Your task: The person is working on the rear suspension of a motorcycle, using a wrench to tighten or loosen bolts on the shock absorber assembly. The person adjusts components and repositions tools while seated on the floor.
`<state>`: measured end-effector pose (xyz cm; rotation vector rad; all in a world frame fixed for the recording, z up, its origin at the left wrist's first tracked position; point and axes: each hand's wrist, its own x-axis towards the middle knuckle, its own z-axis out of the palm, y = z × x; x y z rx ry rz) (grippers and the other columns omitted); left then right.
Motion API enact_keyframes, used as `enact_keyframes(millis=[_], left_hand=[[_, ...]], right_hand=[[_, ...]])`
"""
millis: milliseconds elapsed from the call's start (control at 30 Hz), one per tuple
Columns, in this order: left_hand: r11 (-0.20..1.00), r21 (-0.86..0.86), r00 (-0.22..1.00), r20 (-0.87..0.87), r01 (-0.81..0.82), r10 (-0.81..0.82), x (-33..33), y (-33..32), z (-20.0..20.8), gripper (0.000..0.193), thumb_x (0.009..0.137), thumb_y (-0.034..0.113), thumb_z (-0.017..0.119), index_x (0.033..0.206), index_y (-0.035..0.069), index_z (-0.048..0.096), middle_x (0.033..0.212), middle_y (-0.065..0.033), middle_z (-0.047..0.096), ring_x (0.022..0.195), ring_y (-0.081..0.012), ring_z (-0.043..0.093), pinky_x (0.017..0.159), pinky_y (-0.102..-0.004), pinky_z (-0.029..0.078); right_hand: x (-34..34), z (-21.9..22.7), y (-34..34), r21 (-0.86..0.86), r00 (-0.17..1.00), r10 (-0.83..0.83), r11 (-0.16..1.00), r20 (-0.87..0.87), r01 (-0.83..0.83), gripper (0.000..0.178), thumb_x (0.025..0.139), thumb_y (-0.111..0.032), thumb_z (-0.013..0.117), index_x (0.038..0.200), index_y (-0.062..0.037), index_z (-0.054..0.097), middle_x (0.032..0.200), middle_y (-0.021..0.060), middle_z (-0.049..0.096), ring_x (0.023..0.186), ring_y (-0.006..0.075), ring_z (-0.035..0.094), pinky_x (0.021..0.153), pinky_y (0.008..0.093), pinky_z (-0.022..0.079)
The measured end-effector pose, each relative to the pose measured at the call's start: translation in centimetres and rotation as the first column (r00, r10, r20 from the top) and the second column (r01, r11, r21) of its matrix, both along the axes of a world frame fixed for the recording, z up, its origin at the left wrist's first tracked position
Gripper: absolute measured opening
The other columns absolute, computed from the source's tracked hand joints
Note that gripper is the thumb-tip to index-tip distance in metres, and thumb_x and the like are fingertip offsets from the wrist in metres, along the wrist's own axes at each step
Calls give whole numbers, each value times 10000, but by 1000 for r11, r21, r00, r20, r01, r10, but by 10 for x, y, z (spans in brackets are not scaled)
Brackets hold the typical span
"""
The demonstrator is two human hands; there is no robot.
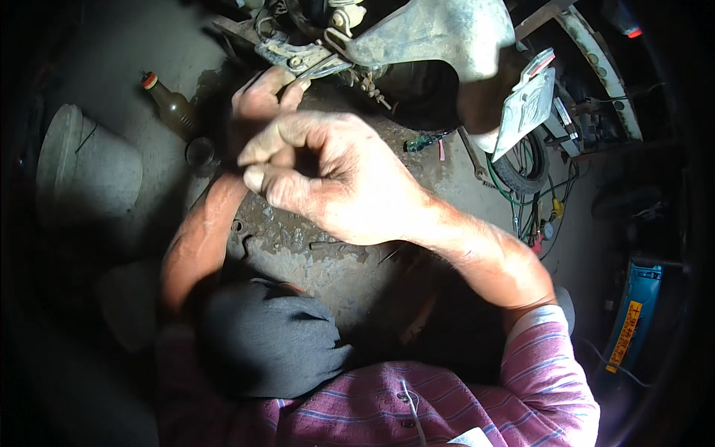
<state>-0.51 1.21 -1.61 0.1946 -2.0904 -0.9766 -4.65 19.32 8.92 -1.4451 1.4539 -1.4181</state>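
Note:
My right hand [350, 175] is raised close to the camera, fingers curled and the thumb drawn in near the index fingertip. Anything small in that pinch is hidden from me. Beyond it, partly covered, my left hand [264, 97] reaches up to a worn metal bracket [298, 59] on the underside of a motorcycle. Its bent fingers meet the bracket's lower edge; what they grip I cannot make out. A scuffed, pale mudguard [439, 37] spreads to the right of the bracket, with a tilted licence plate [525, 112] at its end.
On the left stand a whitish bucket [112, 164], a brown bottle [170, 108] with a red cap and a small round cup [199, 152]. To the right lie a wrench [473, 156], a tyre [527, 175], green hoses with a gauge [548, 230] and a blue case [644, 290].

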Motion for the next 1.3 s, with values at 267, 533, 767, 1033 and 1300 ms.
enact_keyframes(millis=[267,533,767,1033,1300], left_hand=[[966,-215,980,102,-145,170,10,-14,3,155,932,120,757,981,-8,684,893,-163,683,772,-372,676,689,-431,547],[903,419,909,407,-94,-94,15,-44,3,283,1015,285,687,913,21,700,748,-22,636,690,-119,600,612,-315,504],[743,668,872,379,-28,-308,-3,-58,20,217,1028,240,671,896,68,673,725,36,564,643,-63,501,558,-251,424],[628,777,862,289,42,-416,-6,-71,22,233,1034,243,658,921,41,690,730,18,570,592,-74,492,505,-245,420],[367,930,876,166,13,-453,-9,-69,23,172,1056,225,607,948,93,625,706,46,521,578,-69,470,534,-260,383]], right_hand=[[-38,-23,66,747,955,241,663,-171,-34,280,956,-92,637,1204,24,699,959,127,787,723,192,729,719,347,617],[-59,-54,123,814,987,-96,579,126,-47,290,1021,-174,714,1239,16,696,1010,42,741,931,104,656,857,291,543],[-58,-66,118,760,996,6,645,91,-73,293,1029,-184,721,1241,16,693,1055,57,726,1004,116,637,910,304,533],[-62,-67,123,764,997,-23,644,72,-40,286,1026,-178,725,1232,18,694,1050,59,734,1007,119,649,925,298,537],[-66,-72,124,753,999,-13,658,30,-13,306,1011,-194,711,1228,21,710,1078,126,773,1016,167,707,914,338,555]])
